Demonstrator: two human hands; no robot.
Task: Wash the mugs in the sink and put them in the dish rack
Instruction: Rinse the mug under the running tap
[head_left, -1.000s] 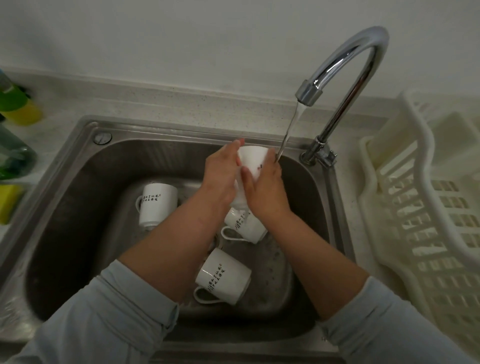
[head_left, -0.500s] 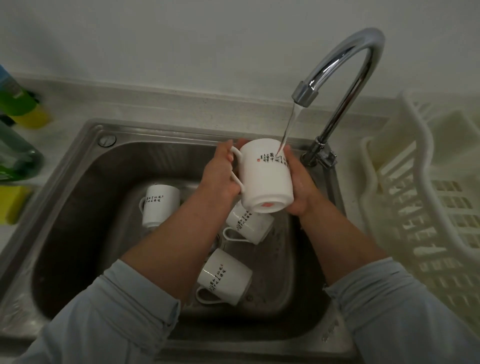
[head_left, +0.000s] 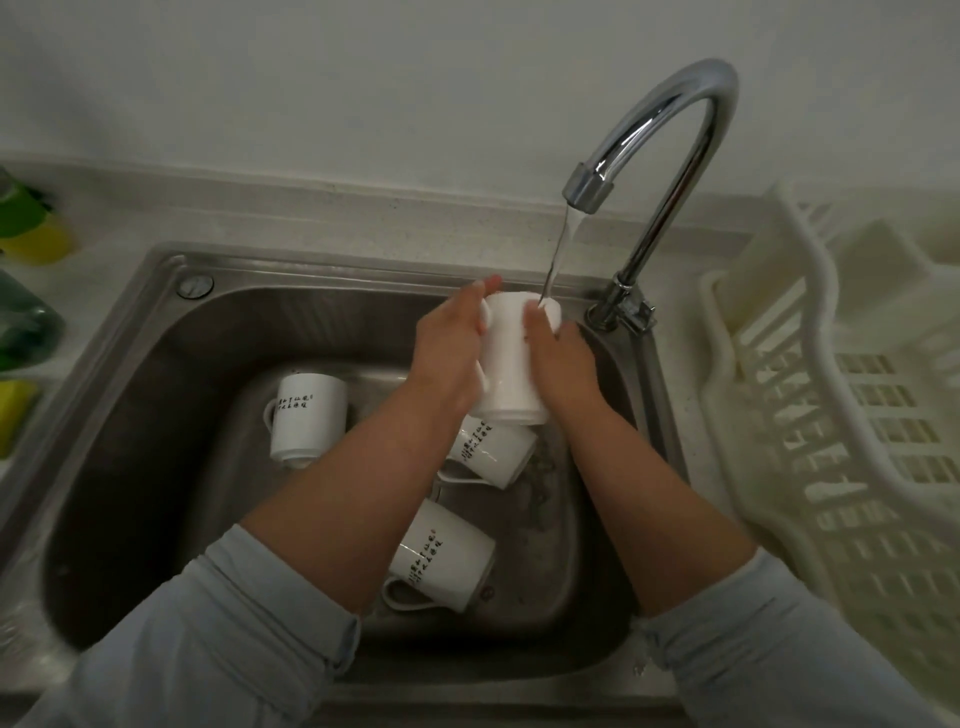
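Early in the wash: one mug under the water, three more waiting below.

The sink (head_left: 130, 395) has three mugs (head_left: 306, 415) lying on their sides, apparently unwashed. The visible part of the dish rack (head_left: 831, 415) to the right shows no mug, so I judge the job barely begun. The tap (head_left: 691, 104) runs and its water (head_left: 561, 249) lands at the far end of the held mug (head_left: 514, 358), which is raised over the basin and tilted, base toward the camera. The left hand (head_left: 447, 353) wraps its left side and the right hand (head_left: 563, 358) its right, both curled round it. The rack's right part is cut off, the fingers behind the mug are hidden, and its inside faces away. The middle mug lies partly under the left forearm.
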